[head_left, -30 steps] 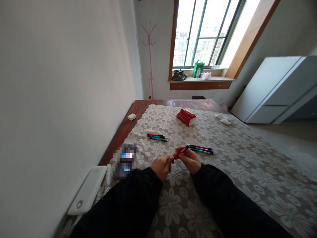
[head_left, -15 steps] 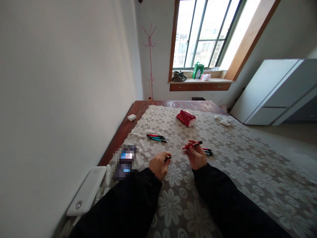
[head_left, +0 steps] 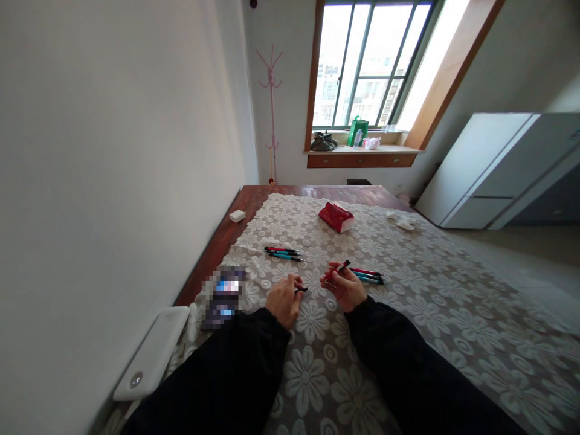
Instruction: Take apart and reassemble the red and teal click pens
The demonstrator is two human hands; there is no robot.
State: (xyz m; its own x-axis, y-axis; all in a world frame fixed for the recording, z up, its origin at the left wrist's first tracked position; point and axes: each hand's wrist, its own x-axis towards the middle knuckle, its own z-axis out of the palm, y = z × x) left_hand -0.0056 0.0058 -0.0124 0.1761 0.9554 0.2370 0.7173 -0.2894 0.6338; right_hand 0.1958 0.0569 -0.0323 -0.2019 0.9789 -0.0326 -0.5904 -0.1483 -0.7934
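Two hands: both raised just above the flowered lace cloth (head_left: 435, 302), close together but not touching, black sleeves behind them.
Left hand (head_left: 281, 299): curled nearly closed, fingertips pinching a small dark pen piece (head_left: 301, 290) that pokes out toward the other hand.
Right hand (head_left: 345, 288): fingers folded around a red pen barrel (head_left: 339, 269), thumb on top; the barrel's dark end tilts up and away to the right.
Gap between hands: a thin pale line seems to run from the dark piece toward the barrel; too fine to say what it is or whether it joins them.
Pens by right hand: a red and teal pair (head_left: 368, 275) lying flat on the cloth just beyond the knuckles, near ends hidden behind the hand.
Pens farther out: another small bunch (head_left: 281, 252), red, teal and dark, flat on the cloth, well apart from both hands.
Red packet (head_left: 336, 217): farther up the cloth, beyond the pens.
White block (head_left: 237, 215): on the bare wood at the left edge.
White flat device (head_left: 151, 352): at the near left corner by the wall.
Blurred patch (head_left: 223, 297): pixelated item left of the left hand, unreadable.
Cut off: both arms run out of the bottom of the view.
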